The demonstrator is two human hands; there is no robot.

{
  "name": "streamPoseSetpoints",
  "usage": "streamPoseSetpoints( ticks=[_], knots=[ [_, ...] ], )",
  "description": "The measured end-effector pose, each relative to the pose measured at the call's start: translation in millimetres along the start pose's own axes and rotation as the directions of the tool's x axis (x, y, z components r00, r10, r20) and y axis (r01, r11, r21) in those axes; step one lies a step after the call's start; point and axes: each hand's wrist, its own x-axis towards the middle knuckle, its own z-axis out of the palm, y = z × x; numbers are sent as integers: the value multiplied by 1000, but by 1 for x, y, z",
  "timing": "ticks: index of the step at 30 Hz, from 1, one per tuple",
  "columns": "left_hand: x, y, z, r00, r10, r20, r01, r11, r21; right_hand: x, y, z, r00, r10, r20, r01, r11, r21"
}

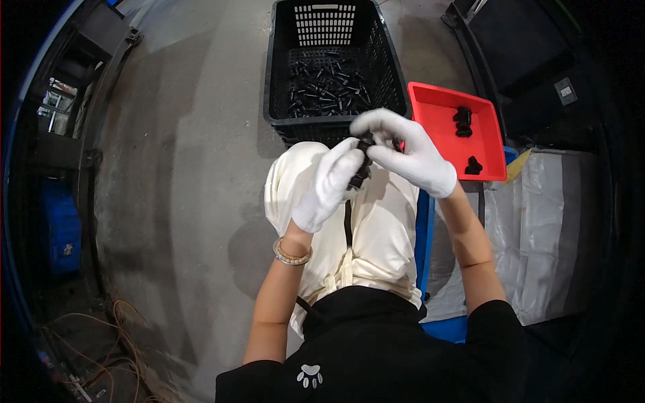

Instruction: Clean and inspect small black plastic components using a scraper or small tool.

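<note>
Both of my hands wear white gloves and meet above my lap, just in front of the black crate. My left hand is closed around a small black plastic part, which sticks out between its fingertips and the other hand. On the same part, my right hand bends over from above with curled fingers, slightly blurred by motion. A small red spot shows by the right fingers, and I cannot make out what it belongs to. The fingers hide much of the black part.
The black plastic crate holds many small black parts. To its right, a red tray has a few black parts in it. Grey-white sheeting lies on the right, cables on the lower-left floor, and a blue bin at far left.
</note>
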Motion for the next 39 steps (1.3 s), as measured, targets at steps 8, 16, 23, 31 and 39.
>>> streamPoseSetpoints(
  ticks=[8, 16, 23, 31, 39],
  knots=[
    [-4, -8, -13, 999, 48, -21, -53, 921, -386, -23, -1, 40, 975, -149, -165, 109, 967, -232],
    [-8, -21, -15, 926, 197, -322, -259, 952, -162, -34, -11, 72, 974, -70, -216, 22, 977, -213],
    [-7, -22, -15, 830, 367, -419, -309, 930, 201, -32, -14, 73, 976, -64, -209, 5, 963, -269],
    [-7, -24, -17, 820, 401, -408, -329, 914, 237, -30, -13, 72, 981, -29, -190, -13, 977, -212],
    [-9, -46, -22, 766, 552, -331, -450, 827, 337, -30, 0, 72, 977, 28, -212, -47, 996, -82]
  ],
)
